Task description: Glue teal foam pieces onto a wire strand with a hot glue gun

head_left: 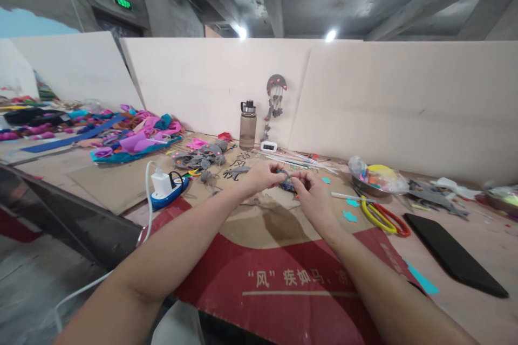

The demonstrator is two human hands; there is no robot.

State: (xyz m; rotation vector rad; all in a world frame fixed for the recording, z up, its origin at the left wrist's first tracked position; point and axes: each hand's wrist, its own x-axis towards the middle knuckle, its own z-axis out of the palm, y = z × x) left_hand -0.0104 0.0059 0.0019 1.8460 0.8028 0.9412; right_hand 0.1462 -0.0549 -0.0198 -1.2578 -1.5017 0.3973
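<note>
Over the middle of the cardboard sheet [251,232], my left hand [264,177] and my right hand [313,194] come close together. Between their pinched fingers is a small grey-blue craft piece [287,182]; its exact kind is too small and partly covered to tell. Grey yarn [263,205] runs across the cardboard below my hands. Left of them lie a small grey yarn ball [206,177] and a heap of grey felt pieces [198,156] with pink and orange dots. A grey moon-shaped hanging ornament [277,83] is on the white board behind.
A water bottle [247,126] and small white digital clock [268,146] stand at the back. Scissors [386,218], turquoise cutouts [349,216], a black phone [455,253] and a metal bowl [376,186] are on the right. At left, a power strip [170,194] trails a white cable.
</note>
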